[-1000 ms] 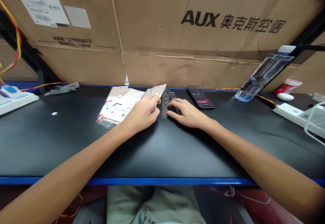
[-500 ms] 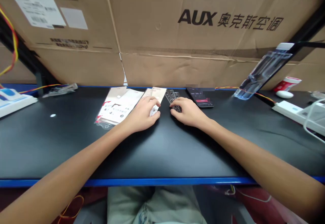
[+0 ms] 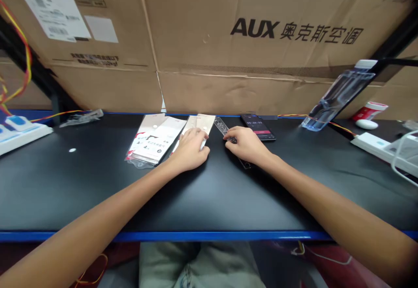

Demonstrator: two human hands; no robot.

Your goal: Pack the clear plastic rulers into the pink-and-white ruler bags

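The black bench [image 3: 98, 192] with its blue edge ran beneath both bare forearms. The left hand [image 3: 191, 149] lay palm-down on a pale card [image 3: 203, 122], and the right hand [image 3: 246, 145] curved over a clear ribbed plastic strip [image 3: 222, 127]; whether either grip was clamped could not be told. Beyond lay a glossy printed packet [image 3: 152, 139], a phone [image 3: 257, 127] and a cardboard box [image 3: 209, 26].
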